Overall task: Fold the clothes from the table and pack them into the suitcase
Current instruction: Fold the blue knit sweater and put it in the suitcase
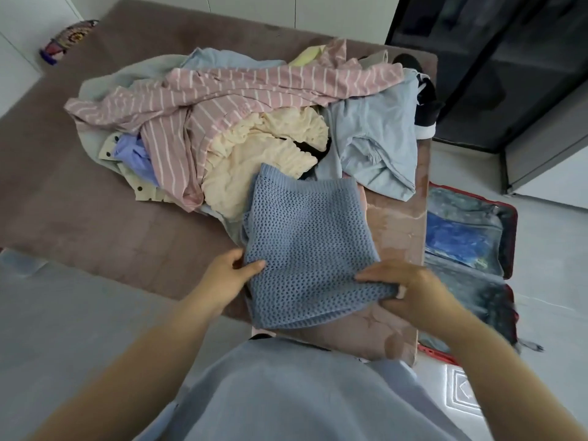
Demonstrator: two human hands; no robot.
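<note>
A folded blue open-knit sweater lies at the near edge of the brown table. My left hand grips its left edge, thumb on top and fingers underneath. My right hand pinches its lower right corner, fingers curled round the fabric. Behind the sweater is a heap of unfolded clothes: a pink striped garment, a cream garment and a light blue one. The open suitcase lies on the floor to the right of the table, with blue items inside.
A dark glass-fronted cabinet stands at the back right. A patterned object lies at the table's far left corner. Black-and-white fabric hangs off the table's right edge. Grey floor surrounds the table.
</note>
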